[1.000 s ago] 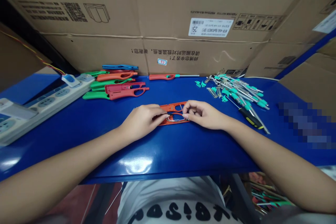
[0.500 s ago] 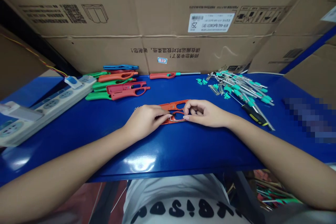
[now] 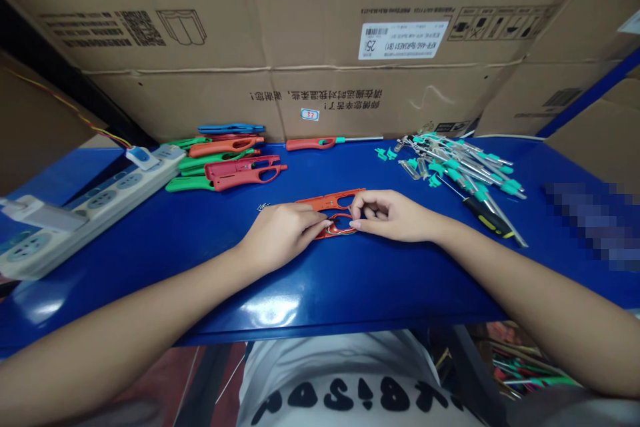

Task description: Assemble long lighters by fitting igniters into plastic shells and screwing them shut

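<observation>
Two orange lighter casing halves lie in front of me. My left hand (image 3: pixel 283 232) is closed over the left part of the near half (image 3: pixel 341 231), its thumb and index finger pinched by the oval trigger opening. A small dark piece shows at those fingertips, too small to name. Thin pale wire curves along the opening. My right hand (image 3: pixel 393 215) pinches the right end of the near half, fingers curled. Just behind, the far half (image 3: pixel 330 201) lies hollow side up, partly covered by my left hand. Small screws (image 3: pixel 263 207) lie beside my left knuckles.
Several coloured lighter casings (image 3: pixel 235 173) are piled back left, beside a white power strip (image 3: pixel 103 199). A red lighter (image 3: pixel 313 144) lies along the cardboard (image 3: pixel 200 93). At right are metal lighter tubes with green parts (image 3: pixel 470 173) and a black-yellow screwdriver (image 3: pixel 487 219).
My left fingers have shifted slightly to the right along the near casing half. My right hand keeps its pinch at the right end. The view has moved a little.
</observation>
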### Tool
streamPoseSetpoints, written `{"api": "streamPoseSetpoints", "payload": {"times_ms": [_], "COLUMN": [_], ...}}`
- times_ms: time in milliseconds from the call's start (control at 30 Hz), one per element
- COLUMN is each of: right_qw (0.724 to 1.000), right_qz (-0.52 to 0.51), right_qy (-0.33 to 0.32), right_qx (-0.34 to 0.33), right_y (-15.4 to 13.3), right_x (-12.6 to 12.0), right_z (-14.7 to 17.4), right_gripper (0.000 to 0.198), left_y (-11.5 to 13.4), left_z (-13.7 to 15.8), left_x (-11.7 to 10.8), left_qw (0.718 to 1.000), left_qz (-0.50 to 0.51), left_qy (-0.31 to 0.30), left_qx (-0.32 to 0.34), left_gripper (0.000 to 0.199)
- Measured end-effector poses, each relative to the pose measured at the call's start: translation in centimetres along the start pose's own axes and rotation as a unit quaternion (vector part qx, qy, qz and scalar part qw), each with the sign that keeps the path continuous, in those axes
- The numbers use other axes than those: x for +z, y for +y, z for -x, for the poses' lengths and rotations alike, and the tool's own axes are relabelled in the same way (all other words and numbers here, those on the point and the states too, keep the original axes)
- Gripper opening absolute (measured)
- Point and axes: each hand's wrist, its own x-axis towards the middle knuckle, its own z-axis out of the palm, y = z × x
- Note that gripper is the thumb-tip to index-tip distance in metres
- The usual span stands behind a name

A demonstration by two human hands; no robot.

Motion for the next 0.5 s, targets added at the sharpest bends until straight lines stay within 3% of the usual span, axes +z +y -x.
{"api": "streamPoseSetpoints", "payload": {"times_ms": [233, 500], "right_qw": [1.0, 1.0], "right_qz": [0.002, 0.011], "right_qy": [0.001, 0.0], "right_qx": [-0.01, 0.001], "right_y": [-0.3, -0.4], "right_x": [-0.1, 0.0], "right_z": [0.0, -0.1], "right_gripper": [0.023, 0.022], "left_y": [0.5, 1.0], "left_z": [0.1, -0.1], "left_x": [-0.3, -0.1], "left_qw": [0.996, 0.999], "left_qz": [-0.078, -0.018], "left_qy": [-0.031, -0.002], "left_qx": [0.028, -0.051], "left_gripper": [0.031, 0.026]}}
